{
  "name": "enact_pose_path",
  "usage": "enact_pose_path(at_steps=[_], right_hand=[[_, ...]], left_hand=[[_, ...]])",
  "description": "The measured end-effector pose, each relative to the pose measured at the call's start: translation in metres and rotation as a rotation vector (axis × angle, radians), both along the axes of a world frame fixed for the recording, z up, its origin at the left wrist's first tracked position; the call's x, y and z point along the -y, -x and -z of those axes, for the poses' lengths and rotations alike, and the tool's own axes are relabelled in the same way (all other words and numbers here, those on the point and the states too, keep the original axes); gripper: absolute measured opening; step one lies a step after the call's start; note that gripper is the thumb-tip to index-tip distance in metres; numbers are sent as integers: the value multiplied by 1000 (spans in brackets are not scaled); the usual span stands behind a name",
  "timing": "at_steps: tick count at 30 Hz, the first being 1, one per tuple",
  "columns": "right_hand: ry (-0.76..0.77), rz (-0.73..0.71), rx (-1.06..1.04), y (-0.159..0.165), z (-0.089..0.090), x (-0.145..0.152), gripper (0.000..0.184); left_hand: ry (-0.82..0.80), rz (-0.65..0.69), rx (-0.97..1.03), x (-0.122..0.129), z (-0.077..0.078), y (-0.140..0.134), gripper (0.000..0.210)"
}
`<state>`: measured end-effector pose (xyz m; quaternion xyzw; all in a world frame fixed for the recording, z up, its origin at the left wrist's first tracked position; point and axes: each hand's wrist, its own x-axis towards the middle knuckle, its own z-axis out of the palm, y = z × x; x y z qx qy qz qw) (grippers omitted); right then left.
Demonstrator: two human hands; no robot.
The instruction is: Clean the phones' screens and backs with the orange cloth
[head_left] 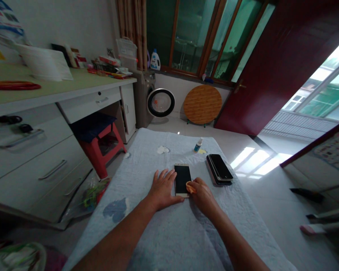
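Note:
A smartphone with a dark screen and pale gold edges lies face up on the cloth-covered table. Fingers spread, my left hand rests along its left side, with the thumb by the lower edge. My right hand pinches a small orange cloth against the lower right part of the screen. To the right lies a stack of phones, the top one black-faced. Beyond them stands a small spray bottle with a white top and a blue label.
The light blue cloth covers the table. On the left are a white desk and a red stool. A washing machine with its round door open, a round wooden board and a dark red door stand at the back.

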<state>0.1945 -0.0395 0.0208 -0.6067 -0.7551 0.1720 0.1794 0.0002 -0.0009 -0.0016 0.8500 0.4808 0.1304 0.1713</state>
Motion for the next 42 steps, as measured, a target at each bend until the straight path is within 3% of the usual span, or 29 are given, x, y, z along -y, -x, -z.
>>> enact_pose_path(at_steps=[5,13,20,27,36,42], right_hand=[[-14,200,63,1,8,-37,24],[-16,262,254,10,4,-88,26],[50,98,393,17,-5,-124,28],[81,-117,458,38,-12,-140,29],[51,-314,459,52,-19,-135,30],[5,-355,419,48,-13,-112,29]], left_hand=[[23,13,-17,0,-3,0,99],[41,28,3,-1,-3,1,98],[54,29,12,0,-6,2,97],[24,21,21,0,-6,2,97],[-44,-16,50,2,-6,1,93],[-99,-141,100,1,4,-3,116]])
